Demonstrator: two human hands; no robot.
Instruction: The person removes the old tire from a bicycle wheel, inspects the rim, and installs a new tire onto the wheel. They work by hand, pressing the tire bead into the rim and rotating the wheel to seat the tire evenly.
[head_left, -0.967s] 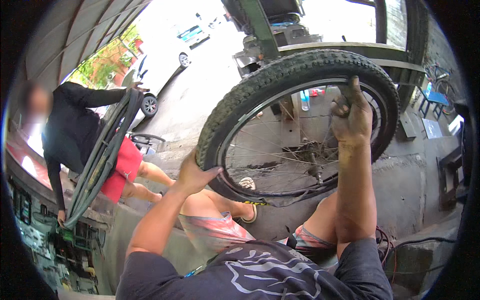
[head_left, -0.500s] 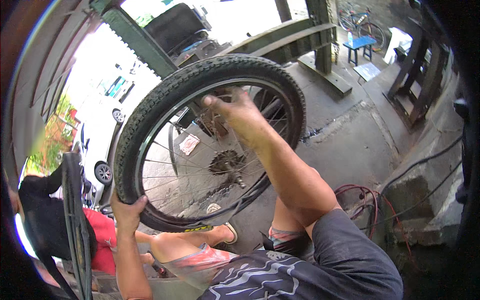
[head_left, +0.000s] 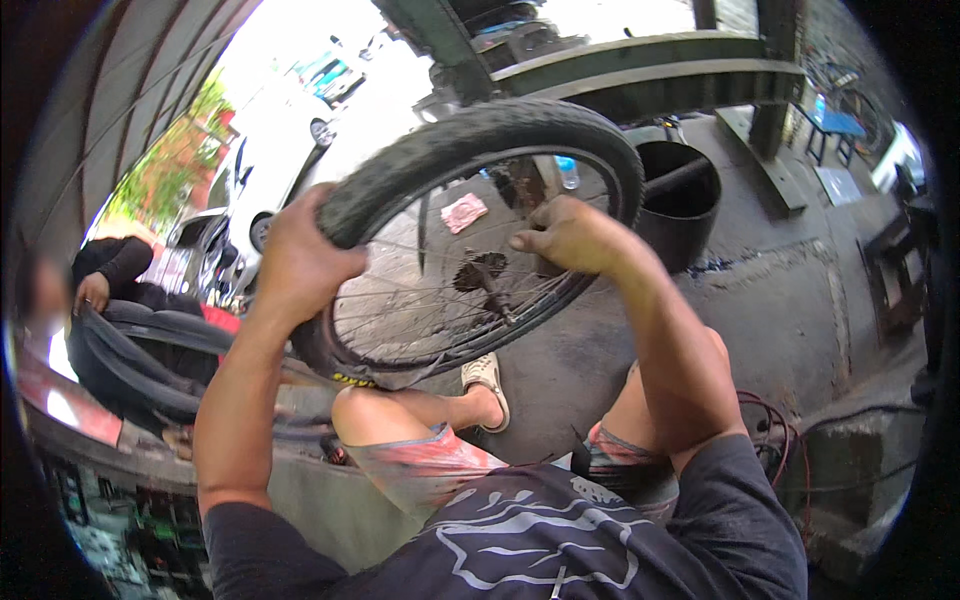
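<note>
Black tire [head_left: 470, 135] slants up rightward, left hand [head_left: 303, 262] clamped on its left edge. Right hand [head_left: 578, 236] half-curled inside, can't tell if gripping.

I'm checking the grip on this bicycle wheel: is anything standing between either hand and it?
Nothing visible does. The left hand grips the tyre directly at its left side. The right hand is at the wheel's right side with no object visibly between, though its contact there is unclear.
</note>
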